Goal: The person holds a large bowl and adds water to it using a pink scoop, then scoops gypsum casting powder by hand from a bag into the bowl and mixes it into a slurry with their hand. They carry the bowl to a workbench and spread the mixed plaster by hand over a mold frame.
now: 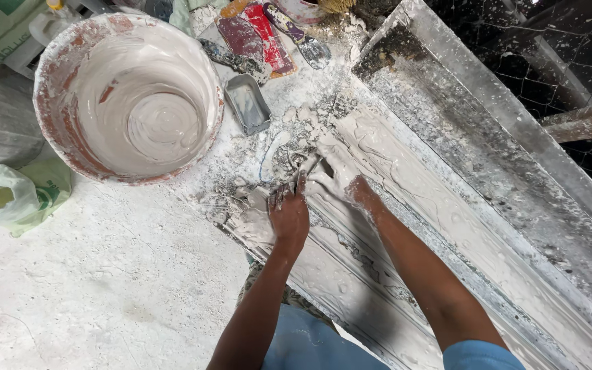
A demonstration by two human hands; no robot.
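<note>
A long moulding form [447, 205] runs diagonally from the upper middle to the lower right, and wet white plaster [405, 199] fills its channel. My right hand [337, 179] lies flat on the plaster near the form's near end, fingers spread and coated white. My left hand [289, 214] rests just beside it on the form's end, fingers bent down into the plaster. A thin dark sliver shows at its fingertips, and I cannot tell whether it is held.
A large bucket [56, 75] smeared with white plaster stands at the upper left. A small metal tray [248, 103] and several plaster-caked scrapers [262, 34] lie above the form. Plastic bags [15, 195] sit at the left. Wire mesh [549, 55] covers the upper right.
</note>
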